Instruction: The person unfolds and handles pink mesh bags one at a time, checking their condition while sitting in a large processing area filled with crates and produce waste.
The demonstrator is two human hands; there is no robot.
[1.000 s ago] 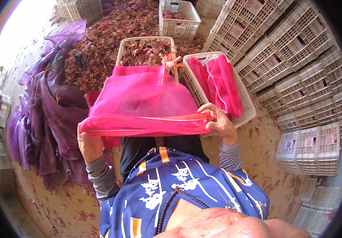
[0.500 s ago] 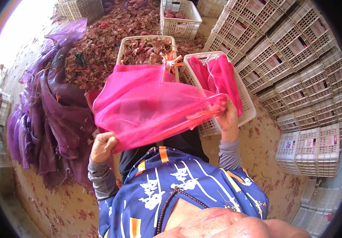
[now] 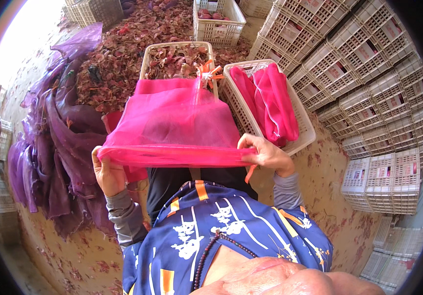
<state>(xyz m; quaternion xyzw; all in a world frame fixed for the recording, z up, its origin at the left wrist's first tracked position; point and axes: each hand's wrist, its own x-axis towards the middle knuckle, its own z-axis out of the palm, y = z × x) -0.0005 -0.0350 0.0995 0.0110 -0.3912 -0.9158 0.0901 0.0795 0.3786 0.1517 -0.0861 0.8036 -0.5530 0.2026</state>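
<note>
A bright pink mesh bag (image 3: 177, 118) is stretched flat across my lap, its near edge drawn out into a straight band. At that edge's left corner my left hand (image 3: 108, 172) pinches the mesh between thumb and fingers. Gripping the right corner is my right hand (image 3: 265, 153), with an orange strip hanging just below it. The bag's far end shows an orange and white tie (image 3: 207, 75) and overlaps the rim of a cream crate (image 3: 145, 61) of dry reddish skins. Beside my right hand, another cream crate (image 3: 301, 145) holds folded pink mesh bags (image 3: 270, 98).
Purple netting (image 3: 66, 147) lies heaped on the left. A wide pile of dry reddish skins (image 3: 123, 54) spreads behind the crates. Farther back stands a crate (image 3: 219, 30) with round reddish produce. Stacked white crates (image 3: 364, 93) line the right side.
My right hand has come down and a little left, and my left hand has moved left and slightly up. The near edge of the bag has gone from slanted to nearly level.
</note>
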